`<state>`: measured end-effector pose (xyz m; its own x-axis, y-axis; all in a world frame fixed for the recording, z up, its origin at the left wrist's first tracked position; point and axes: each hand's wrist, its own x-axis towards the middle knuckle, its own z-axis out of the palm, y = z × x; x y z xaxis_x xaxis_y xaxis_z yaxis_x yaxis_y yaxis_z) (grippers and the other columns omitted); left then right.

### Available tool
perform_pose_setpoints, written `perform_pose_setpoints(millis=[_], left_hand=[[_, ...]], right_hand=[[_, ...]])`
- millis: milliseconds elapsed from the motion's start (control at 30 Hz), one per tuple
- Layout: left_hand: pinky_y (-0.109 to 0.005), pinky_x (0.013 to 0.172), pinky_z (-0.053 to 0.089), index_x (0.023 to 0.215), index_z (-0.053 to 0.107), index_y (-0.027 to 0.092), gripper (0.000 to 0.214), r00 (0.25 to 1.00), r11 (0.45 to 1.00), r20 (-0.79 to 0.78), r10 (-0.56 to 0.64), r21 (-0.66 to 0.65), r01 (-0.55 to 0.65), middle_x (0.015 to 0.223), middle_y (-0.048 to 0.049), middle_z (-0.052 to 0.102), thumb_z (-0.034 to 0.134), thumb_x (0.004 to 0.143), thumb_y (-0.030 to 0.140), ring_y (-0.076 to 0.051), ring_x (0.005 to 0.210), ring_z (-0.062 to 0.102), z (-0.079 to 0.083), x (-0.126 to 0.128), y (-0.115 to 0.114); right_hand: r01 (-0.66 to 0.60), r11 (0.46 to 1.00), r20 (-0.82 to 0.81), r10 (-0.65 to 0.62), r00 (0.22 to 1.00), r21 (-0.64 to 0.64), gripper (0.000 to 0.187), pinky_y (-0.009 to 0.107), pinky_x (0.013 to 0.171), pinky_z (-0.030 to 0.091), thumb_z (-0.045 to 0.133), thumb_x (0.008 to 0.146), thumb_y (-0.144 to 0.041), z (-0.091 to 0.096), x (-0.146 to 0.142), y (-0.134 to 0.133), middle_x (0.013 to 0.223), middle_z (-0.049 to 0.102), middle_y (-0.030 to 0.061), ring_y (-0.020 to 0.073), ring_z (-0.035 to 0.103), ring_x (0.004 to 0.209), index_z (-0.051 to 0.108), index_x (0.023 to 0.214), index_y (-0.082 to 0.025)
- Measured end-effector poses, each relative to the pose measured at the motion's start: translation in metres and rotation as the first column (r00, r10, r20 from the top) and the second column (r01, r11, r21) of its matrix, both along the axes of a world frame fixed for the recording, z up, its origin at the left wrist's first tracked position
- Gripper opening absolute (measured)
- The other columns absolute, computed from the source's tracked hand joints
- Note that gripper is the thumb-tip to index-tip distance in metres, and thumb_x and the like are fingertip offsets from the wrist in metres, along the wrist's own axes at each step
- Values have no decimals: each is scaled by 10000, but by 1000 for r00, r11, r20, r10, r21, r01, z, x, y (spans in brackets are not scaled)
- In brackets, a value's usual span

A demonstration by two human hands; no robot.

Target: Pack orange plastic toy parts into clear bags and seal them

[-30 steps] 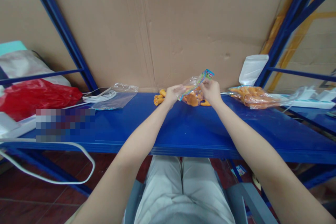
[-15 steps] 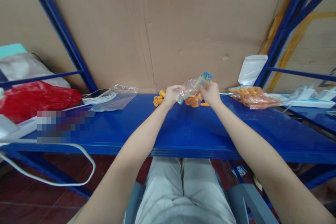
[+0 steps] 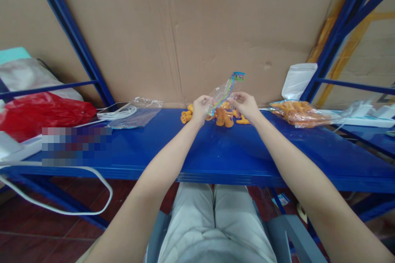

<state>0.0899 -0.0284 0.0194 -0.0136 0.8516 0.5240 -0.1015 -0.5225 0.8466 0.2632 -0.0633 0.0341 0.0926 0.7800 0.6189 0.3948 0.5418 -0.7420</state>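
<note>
A clear plastic bag (image 3: pixel 219 93) with a colourful printed header strip is held up between my two hands over the blue shelf. My left hand (image 3: pixel 202 109) is closed on its left side. My right hand (image 3: pixel 246 105) has its fingers bent at the bag's right side, pinching the clear film. Behind and below the bag lie several orange plastic pieces (image 3: pixel 224 118), partly covered by it. More orange tube-like pieces (image 3: pixel 185 116) rest just left of my left hand, and a small orange piece (image 3: pixel 242 120) sits under my right hand.
A filled bag of orange pieces (image 3: pixel 298 113) lies to the right, beside a white power strip (image 3: pixel 367 120). On the left are a flat clear bag (image 3: pixel 138 113), a coiled white cable (image 3: pixel 119 113) and a red plastic bag (image 3: pixel 46 113). A cardboard sheet (image 3: pixel 234 37) stands behind.
The bag's printed strip has risen and tilted more upright. My right hand has shifted slightly up and its fingers have loosened, showing more of the orange pieces below.
</note>
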Motion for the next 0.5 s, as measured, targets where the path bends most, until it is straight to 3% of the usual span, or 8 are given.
perform_pose_setpoints(millis=[100, 233, 400, 500], left_hand=[[-218, 533, 495, 682, 593, 178, 96, 999, 1000, 30, 10, -13, -9, 635, 8, 645, 668, 728, 214, -125, 569, 619, 1, 0, 2], [-170, 502, 485, 717, 619, 174, 140, 996, 999, 86, -2, 45, -2, 666, 4, 674, 724, 694, 263, -101, 567, 627, 5, 0, 0], [-156, 418, 453, 735, 613, 173, 189, 985, 1000, 171, -22, 2, 22, 629, 19, 664, 744, 697, 305, -88, 458, 605, 9, 1, -6], [-151, 409, 449, 721, 597, 179, 184, 974, 998, 226, 11, -55, 2, 595, 36, 642, 735, 717, 299, -85, 434, 598, 10, -1, -7]], right_hand=[[42, 999, 42, -41, 998, -5, 207, 286, 439, 447, 660, 743, -385, -3, -1, 1, 560, 586, 3, 144, 527, 424, 613, 763, -185], [135, 988, 32, -138, 990, 76, 173, 282, 483, 475, 635, 781, -361, -1, -7, -7, 580, 592, 1, 158, 577, 489, 595, 773, -193], [103, 993, 70, -98, 993, -60, 209, 240, 432, 440, 631, 812, -366, 5, -12, -16, 528, 554, -28, 140, 558, 442, 609, 905, -180], [75, 983, 133, -53, 990, -167, 326, 222, 407, 436, 682, 785, -366, 7, -9, -17, 620, 618, -1, 121, 558, 441, 616, 1028, -159]])
